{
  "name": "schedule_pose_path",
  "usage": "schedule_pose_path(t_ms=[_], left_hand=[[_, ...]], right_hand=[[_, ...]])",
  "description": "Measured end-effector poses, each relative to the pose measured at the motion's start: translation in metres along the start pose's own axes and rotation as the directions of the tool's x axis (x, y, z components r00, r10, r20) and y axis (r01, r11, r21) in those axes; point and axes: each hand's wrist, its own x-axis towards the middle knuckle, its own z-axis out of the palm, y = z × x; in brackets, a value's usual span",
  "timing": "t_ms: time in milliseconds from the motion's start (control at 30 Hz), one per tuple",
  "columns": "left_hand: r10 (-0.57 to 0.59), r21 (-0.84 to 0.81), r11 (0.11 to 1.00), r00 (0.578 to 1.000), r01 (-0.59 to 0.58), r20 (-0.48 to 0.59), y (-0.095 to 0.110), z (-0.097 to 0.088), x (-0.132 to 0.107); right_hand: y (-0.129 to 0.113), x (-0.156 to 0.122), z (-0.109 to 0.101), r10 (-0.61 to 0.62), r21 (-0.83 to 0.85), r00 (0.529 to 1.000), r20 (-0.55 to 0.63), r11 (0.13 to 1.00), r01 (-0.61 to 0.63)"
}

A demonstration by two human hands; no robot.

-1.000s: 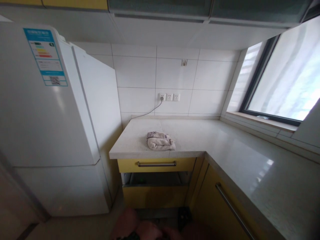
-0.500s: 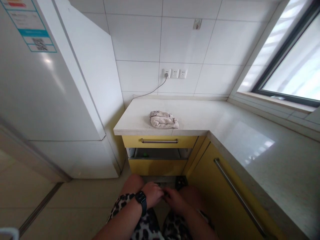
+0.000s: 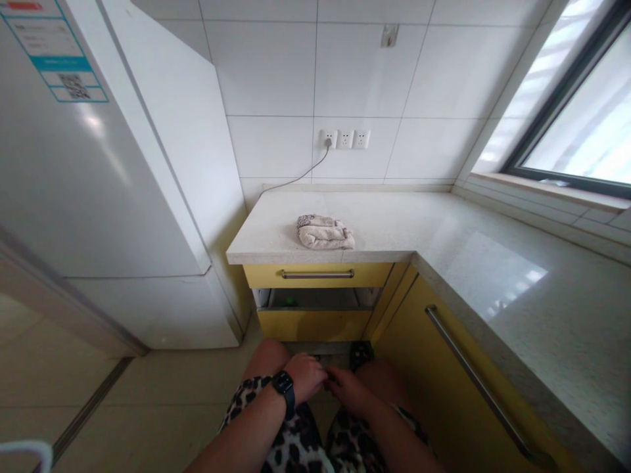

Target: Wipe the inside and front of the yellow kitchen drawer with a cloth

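Note:
My left hand (image 3: 306, 377), with a black watch (image 3: 283, 383) on its wrist, rests over my lap with its fingers loosely curled. From the other side my right hand (image 3: 349, 390) meets it, fingers bent and tips touching the left fingers. No object shows in either hand, though the undersides are hidden. In front of my knees, a yellow lower drawer (image 3: 315, 326) stands partly pulled out, with a small green thing (image 3: 290, 301) inside. Above it sits a closed upper drawer (image 3: 365, 274). A folded beige towel (image 3: 324, 234) lies near the counter's front edge.
The pale countertop (image 3: 394, 223) turns a corner and runs along my right, over a yellow cabinet door (image 3: 419, 355) with a long handle. A white refrigerator (image 3: 133, 197) stands at left. A cable (image 3: 300, 177) runs to a wall socket. A window (image 3: 582, 125) is at right.
The view has shifted slightly. My hands stay together over my lap; the towel and drawers have not moved.

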Motion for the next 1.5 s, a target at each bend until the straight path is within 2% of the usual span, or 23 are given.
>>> schedule_pose_path(t_ms=[267,433,533,767,1000,1167,1267,1500], left_hand=[[-0.041,-0.068,0.997,0.994,0.049,0.104,-0.001,0.005,0.000],[-0.112,-0.123,0.981,0.960,0.147,0.258,-0.007,0.014,-0.003],[-0.142,-0.144,0.971,0.943,0.193,0.301,-0.014,0.017,-0.006],[-0.187,-0.188,0.950,0.936,0.250,0.299,-0.028,0.020,-0.014],[-0.174,-0.174,0.957,0.939,0.232,0.296,-0.011,0.016,-0.006],[-0.183,-0.144,0.960,0.925,0.241,0.332,0.001,0.012,0.002],[-0.186,-0.144,0.958,0.922,0.247,0.341,-0.002,0.014,0.001],[-0.190,-0.165,0.952,0.921,0.257,0.340,-0.011,0.021,-0.003]], right_hand=[[0.009,-0.002,0.001,0.058,-0.107,0.996,0.062,0.993,-0.051],[0.025,-0.004,0.000,0.124,-0.219,0.990,0.073,0.970,-0.105],[0.035,-0.006,-0.002,0.162,-0.274,0.983,0.087,0.953,-0.133],[0.041,-0.007,-0.009,0.210,-0.320,0.975,0.078,0.931,-0.175],[0.021,-0.008,0.003,0.159,-0.314,0.985,0.059,0.940,-0.133],[0.011,-0.005,0.009,0.126,-0.311,0.987,0.104,0.946,-0.088],[0.014,-0.004,0.006,0.144,-0.326,0.981,0.130,0.941,-0.095],[0.022,-0.005,0.000,0.167,-0.310,0.980,0.106,0.942,-0.127]])
